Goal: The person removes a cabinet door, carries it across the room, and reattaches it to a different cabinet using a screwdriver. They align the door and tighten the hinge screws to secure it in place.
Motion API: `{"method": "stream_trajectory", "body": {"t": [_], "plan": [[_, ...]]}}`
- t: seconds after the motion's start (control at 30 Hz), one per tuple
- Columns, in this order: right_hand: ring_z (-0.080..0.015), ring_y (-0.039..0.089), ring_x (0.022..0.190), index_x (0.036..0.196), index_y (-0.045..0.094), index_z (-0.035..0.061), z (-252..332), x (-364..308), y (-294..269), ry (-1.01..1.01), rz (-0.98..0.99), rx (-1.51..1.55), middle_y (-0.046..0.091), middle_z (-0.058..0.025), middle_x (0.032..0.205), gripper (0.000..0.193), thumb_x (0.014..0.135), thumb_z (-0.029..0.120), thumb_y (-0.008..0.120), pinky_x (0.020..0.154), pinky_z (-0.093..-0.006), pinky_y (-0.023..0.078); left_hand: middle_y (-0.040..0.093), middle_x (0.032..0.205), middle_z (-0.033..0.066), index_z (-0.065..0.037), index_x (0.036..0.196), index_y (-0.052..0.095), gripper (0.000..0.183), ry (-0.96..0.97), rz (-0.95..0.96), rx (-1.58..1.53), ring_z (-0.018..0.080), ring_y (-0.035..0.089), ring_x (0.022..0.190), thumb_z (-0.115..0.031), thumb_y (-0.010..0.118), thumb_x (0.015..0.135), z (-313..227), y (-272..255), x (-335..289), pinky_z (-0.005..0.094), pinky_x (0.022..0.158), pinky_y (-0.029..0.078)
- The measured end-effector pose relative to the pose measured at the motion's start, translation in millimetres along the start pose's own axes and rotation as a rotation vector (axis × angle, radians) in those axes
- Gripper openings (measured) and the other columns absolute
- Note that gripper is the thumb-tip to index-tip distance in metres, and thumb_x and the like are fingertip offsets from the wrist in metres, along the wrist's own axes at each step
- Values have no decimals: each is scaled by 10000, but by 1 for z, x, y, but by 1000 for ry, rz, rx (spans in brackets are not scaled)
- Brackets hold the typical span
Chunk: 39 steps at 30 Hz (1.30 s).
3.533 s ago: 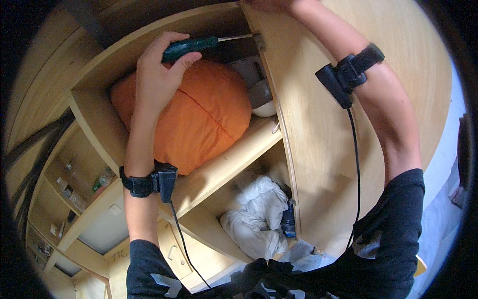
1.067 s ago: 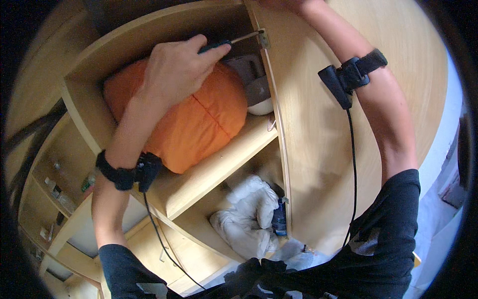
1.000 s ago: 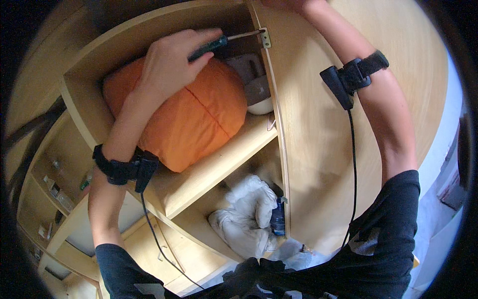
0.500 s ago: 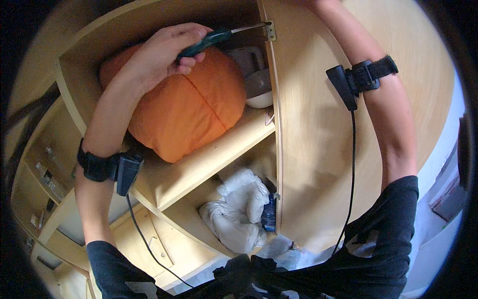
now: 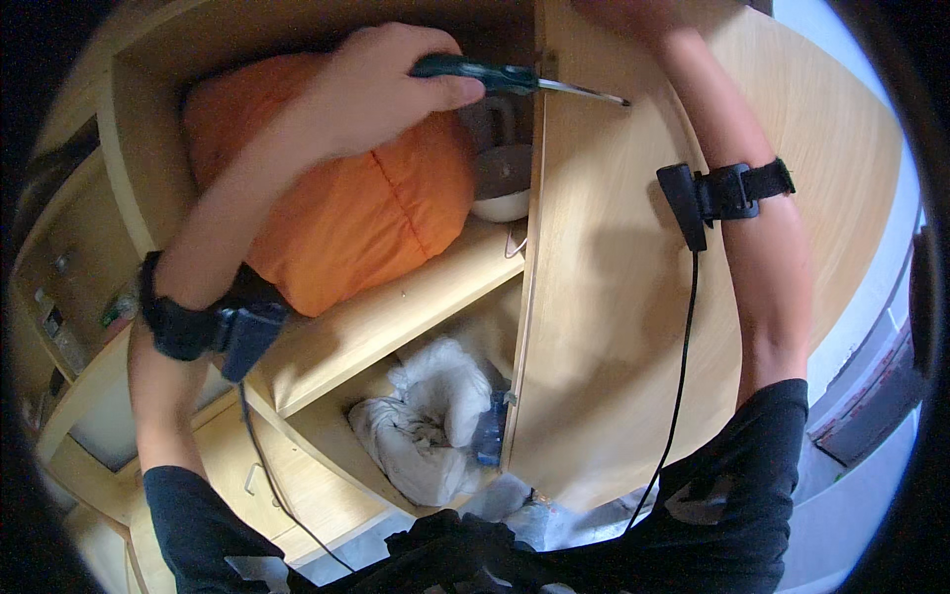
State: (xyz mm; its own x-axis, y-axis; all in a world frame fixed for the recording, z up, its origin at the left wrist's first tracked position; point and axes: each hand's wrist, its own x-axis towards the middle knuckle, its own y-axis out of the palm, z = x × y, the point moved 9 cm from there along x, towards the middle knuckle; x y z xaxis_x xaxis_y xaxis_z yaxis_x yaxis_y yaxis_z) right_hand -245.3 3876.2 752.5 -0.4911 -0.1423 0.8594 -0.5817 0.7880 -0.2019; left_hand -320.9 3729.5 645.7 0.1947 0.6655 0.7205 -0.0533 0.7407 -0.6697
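My left hand [image 5: 391, 89] is closed around the dark green handle of a screwdriver [image 5: 485, 73]. The metal shaft points right, and its tip appears in front of the wooden cabinet door [image 5: 623, 327]; whether it touches the door I cannot tell. A small metal hinge [image 5: 547, 63] sits at the door's inner edge, just above the shaft. At the top of the picture, by the door's upper part, is my right hand [image 5: 633, 14], cut off by the frame with its fingers hidden. Below my left hand an orange fabric bundle [image 5: 366, 228] fills the upper compartment.
Beside the orange bundle stands a rounded bowl-like container [image 5: 503, 188]. The lower compartment, under a wooden shelf [image 5: 396, 307], holds a crumpled white cloth [image 5: 426, 416] and a dark blue bottle [image 5: 489, 431]. More shelves with small items are at left. Cables [image 5: 683, 386] hang from both forearm straps.
The screwdriver's tip has left the hinge and swung right in front of the door. My left hand has shifted right and up. The view has shifted slightly.
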Motion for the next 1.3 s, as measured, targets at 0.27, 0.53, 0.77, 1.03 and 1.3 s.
{"method": "stream_trajectory", "body": {"t": [0.27, 0.53, 0.77, 1.03, 1.3], "plan": [[-354, 668, 813, 867, 723, 121, -5, -8, -1, 63, -44, 42, 688, -174, 828, 270, 835, 327, 551, 759, -461, 525, 494, 632, -14, -40, 964, 654, 331, -372, -137, -91, 81, 446, 550, -363, 620, 895, 26, -53, -26, 256, 494, 326], [-341, 671, 820, 879, 725, 143, 7, -6, -1, 11, 3, 16, 690, -174, 851, 248, 832, 312, 550, 751, -459, 525, 606, 695, 120, 14, 899, 678, 401, -207, -60, -58, 193, 572, 684, -377, 588, 898, 11, -34, -18, 326, 684, 448], [-335, 657, 901, 918, 717, 137, 4, -5, 0, 41, 50, 31, 690, -163, 918, 261, 850, 311, 534, 801, -446, 516, 466, 618, -44, -48, 955, 644, 331, -229, -66, -11, 53, 427, 515, -371, 574, 930, 18, -24, -13, 230, 446, 341], [-336, 653, 905, 921, 718, 139, 5, -7, -1, 29, 5, 46, 690, -152, 915, 256, 860, 312, 538, 804, -453, 512, 554, 649, 66, -47, 986, 631, 257, -39, -198, 303, 159, 518, 558, -277, 652, 873, -1, -35, -12, 311, 549, 437], [-348, 658, 849, 896, 721, 142, 9, -6, -6, -19, -57, 39, 687, -159, 865, 259, 859, 330, 545, 776, -468, 512, 585, 694, 115, -39, 930, 649, 268, -201, -129, 173, 203, 561, 640, -301, 646, 875, 17, -34, -12, 339, 629, 458]]}}
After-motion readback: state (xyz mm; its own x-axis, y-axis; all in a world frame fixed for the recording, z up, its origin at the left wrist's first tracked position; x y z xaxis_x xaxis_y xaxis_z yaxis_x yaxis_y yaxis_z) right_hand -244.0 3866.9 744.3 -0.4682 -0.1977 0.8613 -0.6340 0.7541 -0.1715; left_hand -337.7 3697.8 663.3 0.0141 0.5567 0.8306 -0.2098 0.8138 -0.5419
